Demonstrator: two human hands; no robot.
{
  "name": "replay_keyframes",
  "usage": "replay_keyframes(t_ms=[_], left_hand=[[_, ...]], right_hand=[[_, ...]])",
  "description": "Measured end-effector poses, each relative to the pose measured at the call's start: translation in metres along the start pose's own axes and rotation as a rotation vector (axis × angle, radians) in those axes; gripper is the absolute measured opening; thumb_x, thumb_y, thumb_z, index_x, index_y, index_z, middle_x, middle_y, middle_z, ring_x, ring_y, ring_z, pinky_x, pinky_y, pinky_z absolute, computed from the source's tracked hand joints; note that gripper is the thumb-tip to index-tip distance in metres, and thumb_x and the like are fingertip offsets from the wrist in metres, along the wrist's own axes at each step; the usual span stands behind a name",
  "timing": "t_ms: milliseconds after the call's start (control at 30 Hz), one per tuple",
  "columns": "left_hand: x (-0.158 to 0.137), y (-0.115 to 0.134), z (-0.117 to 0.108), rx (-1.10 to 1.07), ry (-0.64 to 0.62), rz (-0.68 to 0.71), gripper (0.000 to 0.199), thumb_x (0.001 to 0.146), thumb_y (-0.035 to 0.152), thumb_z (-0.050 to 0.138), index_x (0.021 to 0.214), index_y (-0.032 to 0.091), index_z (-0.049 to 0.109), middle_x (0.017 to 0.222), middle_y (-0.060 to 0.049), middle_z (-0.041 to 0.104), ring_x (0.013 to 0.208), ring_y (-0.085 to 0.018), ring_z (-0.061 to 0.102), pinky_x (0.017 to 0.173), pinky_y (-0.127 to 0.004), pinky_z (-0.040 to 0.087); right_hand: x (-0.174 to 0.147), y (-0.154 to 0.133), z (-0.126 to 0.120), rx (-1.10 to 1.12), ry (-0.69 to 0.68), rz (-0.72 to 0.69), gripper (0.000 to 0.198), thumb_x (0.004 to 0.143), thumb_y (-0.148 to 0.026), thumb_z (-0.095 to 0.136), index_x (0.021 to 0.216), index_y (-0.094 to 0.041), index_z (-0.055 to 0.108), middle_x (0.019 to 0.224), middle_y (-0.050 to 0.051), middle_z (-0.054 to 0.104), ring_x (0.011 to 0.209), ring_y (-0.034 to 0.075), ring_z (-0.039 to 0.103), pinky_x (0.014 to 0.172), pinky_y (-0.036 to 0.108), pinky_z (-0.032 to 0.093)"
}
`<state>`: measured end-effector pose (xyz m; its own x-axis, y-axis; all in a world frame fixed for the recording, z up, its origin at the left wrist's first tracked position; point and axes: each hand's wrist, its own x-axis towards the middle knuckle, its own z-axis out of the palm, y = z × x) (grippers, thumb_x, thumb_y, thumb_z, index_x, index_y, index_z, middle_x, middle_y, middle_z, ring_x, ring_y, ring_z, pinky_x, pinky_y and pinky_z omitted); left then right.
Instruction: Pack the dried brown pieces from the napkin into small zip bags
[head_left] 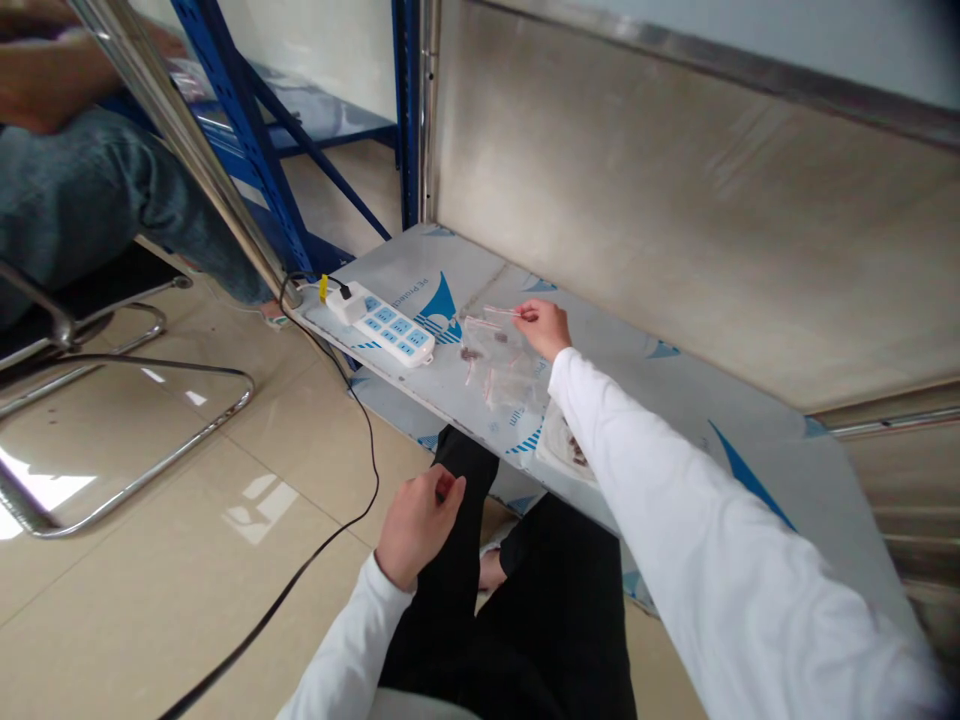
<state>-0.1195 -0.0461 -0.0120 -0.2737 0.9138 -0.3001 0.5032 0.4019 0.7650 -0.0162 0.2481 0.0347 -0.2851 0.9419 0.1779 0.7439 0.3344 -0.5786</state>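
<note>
My right hand point(544, 325) reaches over the metal shelf and pinches the red-striped edge of a small clear zip bag point(496, 312). Several such zip bags point(510, 385) lie in a loose cluster below and left of that hand, some with small dark brown bits inside. Under my right forearm, partly covered by the sleeve, is a whitish tray point(556, 440) holding small brown pieces point(576, 452). My left hand point(424, 520) hovers above my left thigh, off the shelf, its fingers curled in. Whatever its fingers may hold is hidden.
A white power strip point(397, 335) with a plugged-in adapter point(346, 303) lies on the shelf point(637, 400) left of the bags. Its black cable point(367, 420) droops to the floor. At left, a person in jeans point(127, 190) sits on a metal-framed chair point(150, 360) beside blue racking point(262, 130).
</note>
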Motion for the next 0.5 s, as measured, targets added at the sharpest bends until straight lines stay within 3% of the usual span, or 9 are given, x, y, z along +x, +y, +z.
replay_keyframes(t_ms=[100, 200, 267, 367, 500], left_hand=[[0.008, 0.020, 0.000, -0.215, 0.136, 0.072, 0.031, 0.088, 0.045, 0.048, 0.082, 0.017, 0.062, 0.072, -0.005, 0.068, 0.062, -0.015, 0.061, 0.058, -0.024, 0.041], [0.022, 0.053, -0.001, -0.587, 0.226, 0.135, 0.037, 0.085, 0.049, 0.053, 0.092, 0.015, 0.066, 0.085, -0.008, 0.072, 0.075, -0.017, 0.066, 0.066, -0.025, 0.049], [0.028, 0.074, 0.001, -0.782, 0.181, 0.149, 0.041, 0.081, 0.051, 0.059, 0.093, 0.012, 0.067, 0.087, -0.009, 0.072, 0.076, -0.017, 0.067, 0.068, -0.026, 0.052], [0.027, 0.091, 0.013, -0.893, 0.041, 0.108, 0.039, 0.072, 0.048, 0.071, 0.083, 0.010, 0.069, 0.073, -0.007, 0.072, 0.066, -0.014, 0.066, 0.065, -0.024, 0.052], [0.009, 0.091, 0.036, -0.866, -0.171, -0.028, 0.039, 0.066, 0.047, 0.076, 0.077, 0.010, 0.071, 0.065, -0.004, 0.070, 0.058, -0.012, 0.064, 0.058, -0.022, 0.052]], right_hand=[[-0.036, -0.012, -0.014, 0.039, 0.109, -0.037, 0.014, 0.081, -0.022, 0.059, 0.087, -0.016, 0.069, 0.085, 0.006, 0.074, 0.076, 0.016, 0.066, 0.077, 0.026, 0.050], [-0.104, -0.026, -0.029, 0.032, 0.233, -0.133, 0.015, 0.085, -0.027, 0.056, 0.080, -0.019, 0.068, 0.080, 0.005, 0.071, 0.073, 0.017, 0.064, 0.075, 0.028, 0.049], [-0.160, -0.032, -0.038, 0.000, 0.255, -0.225, 0.015, 0.086, -0.023, 0.056, 0.076, -0.021, 0.067, 0.083, 0.005, 0.069, 0.083, 0.020, 0.063, 0.079, 0.032, 0.049], [-0.231, -0.031, -0.048, -0.027, 0.265, -0.248, 0.016, 0.087, -0.016, 0.055, 0.082, -0.025, 0.068, 0.091, 0.006, 0.069, 0.089, 0.023, 0.062, 0.081, 0.038, 0.049], [-0.283, -0.013, -0.057, -0.080, 0.265, -0.217, 0.020, 0.088, -0.013, 0.053, 0.087, -0.027, 0.068, 0.094, 0.006, 0.069, 0.090, 0.025, 0.060, 0.080, 0.042, 0.049]])
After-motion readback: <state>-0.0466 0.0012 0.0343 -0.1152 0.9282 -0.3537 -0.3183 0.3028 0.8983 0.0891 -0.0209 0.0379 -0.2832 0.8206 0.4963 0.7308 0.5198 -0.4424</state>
